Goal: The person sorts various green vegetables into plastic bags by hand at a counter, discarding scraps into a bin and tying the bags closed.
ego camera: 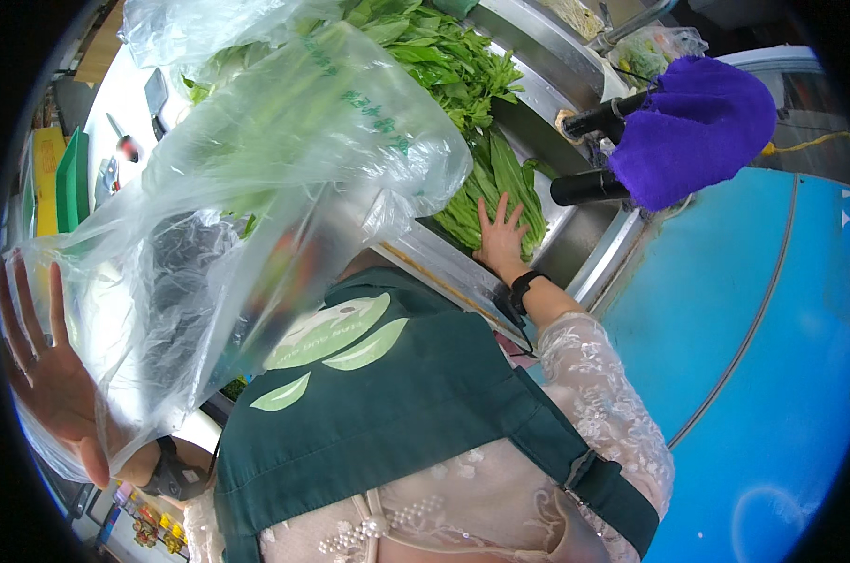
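Observation:
My left hand [59, 380] is raised at the far left, palm showing and fingers spread. The thin film of a large clear plastic bag [305, 119] drapes around its wrist and fingers. The bag is puffed out, bears green writing and stretches across to the sink. Resting on long leafy greens [509, 176], my right hand [501, 243] has its fingers apart. Those greens lie in a stainless-steel sink [580, 236]. A bunch of smaller-leaved greens [460, 67] is piled just beyond them. The bag blurs or covers whatever lies behind it.
Black pipes [594, 186] capped with a purple cloth [692, 134] jut over the sink's right side. A cleaver [155, 98] and several smaller tools lie on the white worktop [126, 84]. A green tray [72, 183] stands farther left. A blue surface [720, 302] borders the sink at right.

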Demonstrator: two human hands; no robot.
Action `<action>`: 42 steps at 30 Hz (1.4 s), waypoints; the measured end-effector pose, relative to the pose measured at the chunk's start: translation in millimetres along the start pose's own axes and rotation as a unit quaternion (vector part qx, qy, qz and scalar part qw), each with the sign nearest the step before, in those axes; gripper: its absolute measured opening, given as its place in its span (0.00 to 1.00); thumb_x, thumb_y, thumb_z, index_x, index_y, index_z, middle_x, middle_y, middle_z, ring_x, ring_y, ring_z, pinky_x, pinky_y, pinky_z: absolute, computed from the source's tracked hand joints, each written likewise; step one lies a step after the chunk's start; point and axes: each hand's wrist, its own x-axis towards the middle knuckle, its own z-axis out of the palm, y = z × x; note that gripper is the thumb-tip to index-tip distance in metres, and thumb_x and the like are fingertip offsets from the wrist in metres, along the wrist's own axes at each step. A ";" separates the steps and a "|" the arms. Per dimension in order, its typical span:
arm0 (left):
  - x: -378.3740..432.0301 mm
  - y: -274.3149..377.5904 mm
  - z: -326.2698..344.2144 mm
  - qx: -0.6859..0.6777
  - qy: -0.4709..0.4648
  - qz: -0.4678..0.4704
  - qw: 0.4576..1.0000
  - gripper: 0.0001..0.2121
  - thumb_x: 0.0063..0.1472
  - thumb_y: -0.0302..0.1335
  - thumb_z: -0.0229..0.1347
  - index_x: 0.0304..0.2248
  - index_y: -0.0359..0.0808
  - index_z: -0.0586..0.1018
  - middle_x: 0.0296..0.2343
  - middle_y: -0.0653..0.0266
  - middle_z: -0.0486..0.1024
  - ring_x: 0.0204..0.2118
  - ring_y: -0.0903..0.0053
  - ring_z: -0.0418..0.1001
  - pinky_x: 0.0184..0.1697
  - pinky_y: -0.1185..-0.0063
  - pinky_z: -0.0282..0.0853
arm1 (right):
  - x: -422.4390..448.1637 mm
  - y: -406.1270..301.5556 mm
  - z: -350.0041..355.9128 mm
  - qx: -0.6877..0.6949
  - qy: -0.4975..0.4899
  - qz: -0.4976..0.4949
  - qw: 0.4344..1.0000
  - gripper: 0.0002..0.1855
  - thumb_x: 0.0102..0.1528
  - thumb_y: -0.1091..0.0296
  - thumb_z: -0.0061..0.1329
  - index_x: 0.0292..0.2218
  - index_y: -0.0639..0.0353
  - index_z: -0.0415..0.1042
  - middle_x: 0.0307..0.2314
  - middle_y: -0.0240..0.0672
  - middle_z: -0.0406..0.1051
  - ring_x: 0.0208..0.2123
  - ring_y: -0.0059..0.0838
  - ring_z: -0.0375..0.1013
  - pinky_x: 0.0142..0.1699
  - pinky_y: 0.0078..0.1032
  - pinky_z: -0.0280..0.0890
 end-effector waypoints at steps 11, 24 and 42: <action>-2.0 -9.3 -3.9 0.022 0.025 0.036 0.999 0.62 0.30 0.73 0.54 0.63 0.51 0.45 0.62 0.43 0.37 0.63 0.43 0.35 0.58 0.42 0.38 | 9.2 6.0 2.4 -0.026 -0.017 -0.021 0.999 0.66 0.34 0.47 0.67 0.64 0.42 0.35 0.62 0.56 0.28 0.59 0.72 0.41 0.50 0.66 0.56; 14.7 7.5 17.9 0.049 0.059 0.002 0.997 0.64 0.32 0.72 0.55 0.63 0.45 0.42 0.62 0.43 0.36 0.64 0.44 0.36 0.58 0.41 0.38 | -2.6 21.5 -0.8 0.061 0.068 -0.054 0.994 0.62 0.35 0.57 0.67 0.63 0.30 0.40 0.63 0.50 0.28 0.61 0.67 0.33 0.56 0.68 0.45; 20.3 4.4 26.0 0.048 0.073 0.004 0.996 0.65 0.30 0.73 0.54 0.63 0.43 0.42 0.61 0.41 0.37 0.63 0.43 0.36 0.58 0.42 0.38 | -0.8 40.6 -3.9 -0.021 0.084 -0.098 0.991 0.61 0.38 0.56 0.64 0.64 0.30 0.36 0.63 0.53 0.26 0.61 0.64 0.39 0.56 0.63 0.46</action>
